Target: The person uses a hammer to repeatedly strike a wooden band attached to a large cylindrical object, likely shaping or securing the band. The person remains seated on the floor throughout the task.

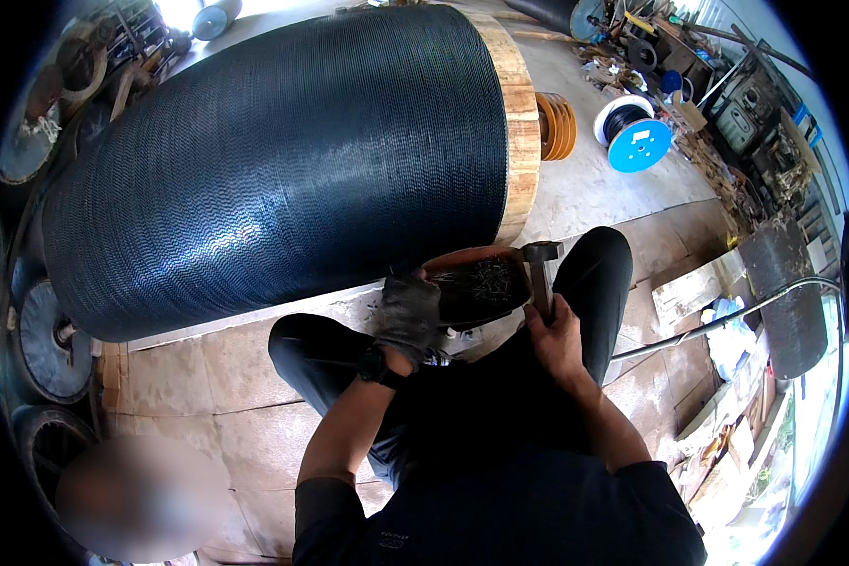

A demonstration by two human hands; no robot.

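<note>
My bare right hand (558, 338) has its fingers closed around the handle of a hammer (541, 285), head pointing away from me, at the right end of an open-topped box (472, 255). My gloved left hand (407, 309) is at the box's left end, fingers curled in; I cannot tell whether they grip anything. The box lies between my knees (590, 269). Contents: a loose scatter of thin, nail-like metal pieces (491, 281); the remaining interior is too dark to read. Just beyond lies a large drum wound full with black cable (302, 151), its right end wooden. Farther right, a blue-flanged reel (640, 145) carries black cable.
</note>
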